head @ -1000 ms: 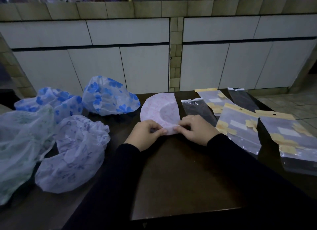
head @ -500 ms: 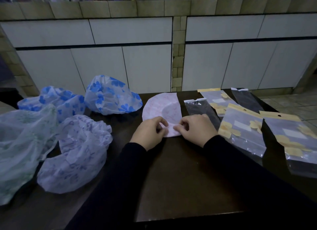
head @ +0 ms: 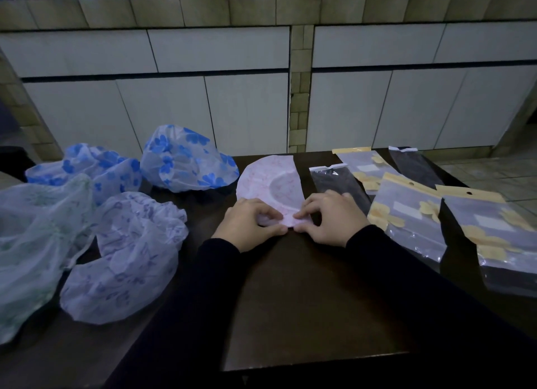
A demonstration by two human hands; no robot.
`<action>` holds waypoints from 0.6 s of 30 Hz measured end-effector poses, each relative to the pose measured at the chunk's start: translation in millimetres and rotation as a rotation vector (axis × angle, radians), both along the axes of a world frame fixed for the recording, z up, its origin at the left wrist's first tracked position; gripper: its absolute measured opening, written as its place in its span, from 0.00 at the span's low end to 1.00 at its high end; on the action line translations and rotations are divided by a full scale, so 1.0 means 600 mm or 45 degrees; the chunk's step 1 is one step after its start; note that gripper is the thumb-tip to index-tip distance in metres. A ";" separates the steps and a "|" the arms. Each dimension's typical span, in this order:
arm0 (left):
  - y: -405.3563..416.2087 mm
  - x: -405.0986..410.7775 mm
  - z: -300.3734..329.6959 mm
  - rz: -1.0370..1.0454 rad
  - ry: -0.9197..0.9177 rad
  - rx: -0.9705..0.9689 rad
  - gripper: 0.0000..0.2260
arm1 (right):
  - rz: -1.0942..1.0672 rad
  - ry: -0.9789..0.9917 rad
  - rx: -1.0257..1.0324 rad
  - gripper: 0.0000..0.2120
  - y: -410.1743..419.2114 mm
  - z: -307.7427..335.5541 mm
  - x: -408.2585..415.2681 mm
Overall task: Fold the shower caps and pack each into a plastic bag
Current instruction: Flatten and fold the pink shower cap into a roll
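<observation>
While the pink-patterned, half-folded thin plastic shower cap (head: pixel 270 182) lies flat at the middle of the dark brown tabletop (head: pixel 305 295), its near corner is pinched by both hands, the left hand (head: pixel 250 224) and the right hand (head: pixel 331 218) almost touching. Compared with a second ago, the hands have been drawn closer together and the near edge has been bunched into a small fold, so the next crease is judged to be under way and bagging not yet begun. Crinkled, puffy unfolded caps are heaped at the left: two blue-flowered ones (head: pixel 186 159), a lilac-printed one (head: pixel 128 255) and a pale green one (head: pixel 32 243). Glossy, flat clear plastic bags with yellow header strips (head: pixel 406 214) are spread at the right, just beside the right hand.
</observation>
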State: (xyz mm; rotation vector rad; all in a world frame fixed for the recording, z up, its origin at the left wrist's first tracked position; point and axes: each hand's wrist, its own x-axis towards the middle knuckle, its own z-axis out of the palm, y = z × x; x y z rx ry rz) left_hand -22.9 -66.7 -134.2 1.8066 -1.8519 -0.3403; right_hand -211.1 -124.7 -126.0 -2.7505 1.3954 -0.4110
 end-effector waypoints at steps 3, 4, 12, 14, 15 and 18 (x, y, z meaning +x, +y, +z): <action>0.003 0.001 0.001 -0.028 0.013 0.022 0.11 | -0.008 -0.081 0.046 0.13 -0.001 -0.002 0.000; 0.004 0.000 0.001 -0.025 0.017 0.012 0.10 | 0.001 -0.086 0.015 0.13 0.000 -0.003 0.001; 0.005 -0.010 0.009 0.135 0.081 -0.027 0.09 | -0.097 -0.154 -0.019 0.11 -0.001 -0.010 0.018; 0.005 -0.013 0.010 0.172 0.119 0.001 0.09 | -0.149 -0.164 -0.011 0.11 -0.001 -0.011 0.022; 0.004 -0.014 0.011 0.185 0.121 0.012 0.10 | -0.176 -0.161 -0.012 0.10 0.000 -0.011 0.024; -0.002 -0.017 0.013 0.232 0.120 0.033 0.10 | -0.229 -0.159 -0.023 0.09 0.001 -0.012 0.028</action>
